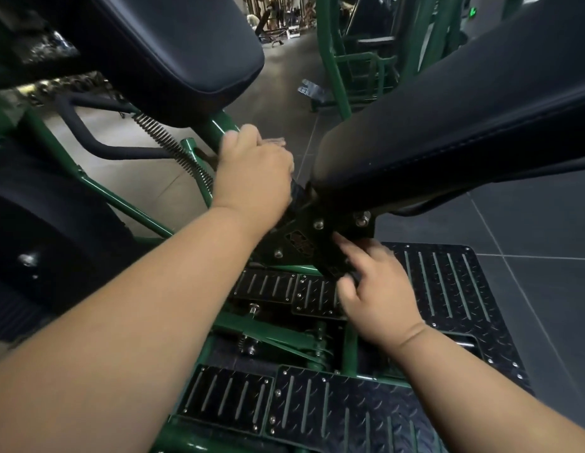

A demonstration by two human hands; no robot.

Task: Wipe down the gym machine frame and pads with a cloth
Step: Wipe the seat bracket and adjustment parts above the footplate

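Overhead, two black pads [173, 50], two hands [255, 171], one green frame [127, 207].

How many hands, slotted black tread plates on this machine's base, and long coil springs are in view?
Hands: 2
Slotted tread plates: 5
Long coil spring: 1
Total: 8
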